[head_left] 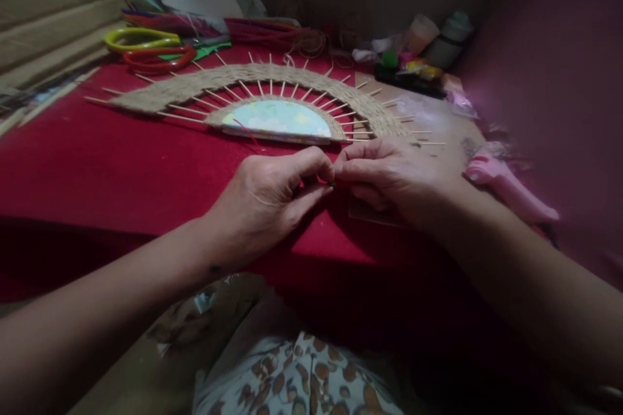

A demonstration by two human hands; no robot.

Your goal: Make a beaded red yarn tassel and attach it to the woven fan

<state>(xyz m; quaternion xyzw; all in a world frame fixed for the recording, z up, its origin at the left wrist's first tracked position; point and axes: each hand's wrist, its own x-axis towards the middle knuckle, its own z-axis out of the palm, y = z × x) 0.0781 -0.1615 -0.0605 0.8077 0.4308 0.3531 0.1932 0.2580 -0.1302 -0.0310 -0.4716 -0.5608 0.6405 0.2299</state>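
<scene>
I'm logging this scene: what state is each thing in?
Left hand: pinched on small green piece, mostly hidden
Right hand: pinched, contents unclear
Half-round tan woven fan with wooden sticks: spread out
Yellow and red looped scissors: lying down, blades unclear
Pink plastic gun-shaped tool: lying down

Bare forearms (160,266), white brown-spotted clothing (296,379)

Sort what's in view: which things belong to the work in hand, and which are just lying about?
Likely part of it:
- tiny green piece, unidentifiable, pinched by the left hand; right hand close beside it
- woven half-round piece just beyond

Seemingly just lying about:
- red-handled scissors
- pink tool
- grey bottle-like container
</scene>
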